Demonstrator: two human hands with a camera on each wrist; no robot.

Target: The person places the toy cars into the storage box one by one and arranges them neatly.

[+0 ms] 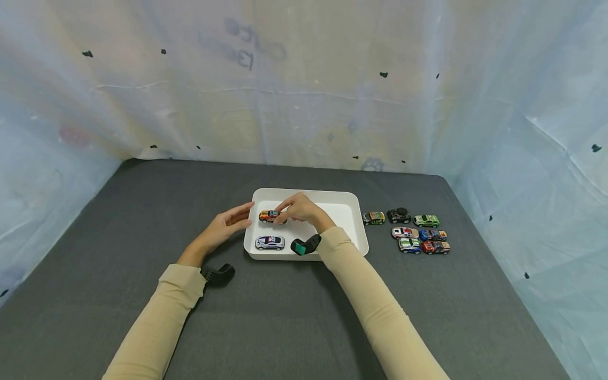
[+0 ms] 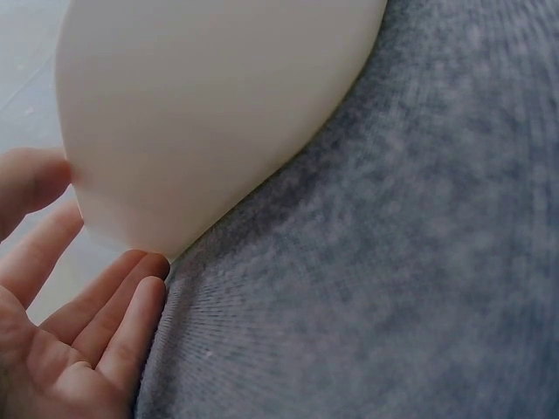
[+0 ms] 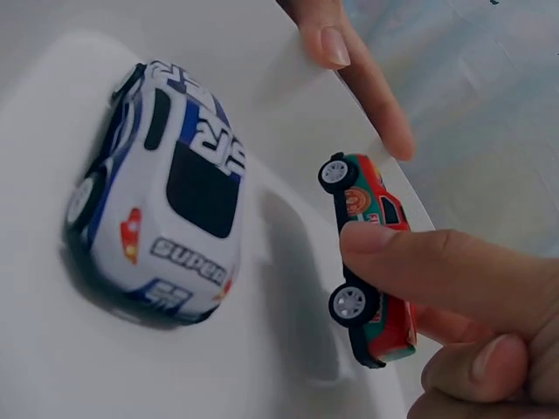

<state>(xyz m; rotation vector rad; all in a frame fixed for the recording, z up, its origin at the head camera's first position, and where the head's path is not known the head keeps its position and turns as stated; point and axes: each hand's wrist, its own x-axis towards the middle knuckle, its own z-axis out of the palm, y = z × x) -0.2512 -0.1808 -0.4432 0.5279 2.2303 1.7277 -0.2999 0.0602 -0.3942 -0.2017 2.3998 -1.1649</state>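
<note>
A white rectangular tray [image 1: 328,240] lies on the dark cloth-covered table. My right hand [image 1: 301,208] pinches a red, yellow and green toy car [image 3: 371,205] between thumb and fingers over the tray's left part; its shadow falls on the tray floor beside it. In front of it, a white and blue toy car [image 1: 269,243] with "SUPER" on its back stands on the tray floor. My left hand [image 1: 227,227] rests its straight fingers against the tray's left wall, and the left wrist view shows those fingertips [image 2: 150,262] right at the wall's edge.
Right of the tray, several toy cars stand on the cloth. A dark patterned car [image 1: 373,218] is right beside the tray wall; a black car [image 1: 399,215] and a green car [image 1: 426,220] follow it. Plastic sheeting [image 1: 304,105] hangs around the table's back and sides.
</note>
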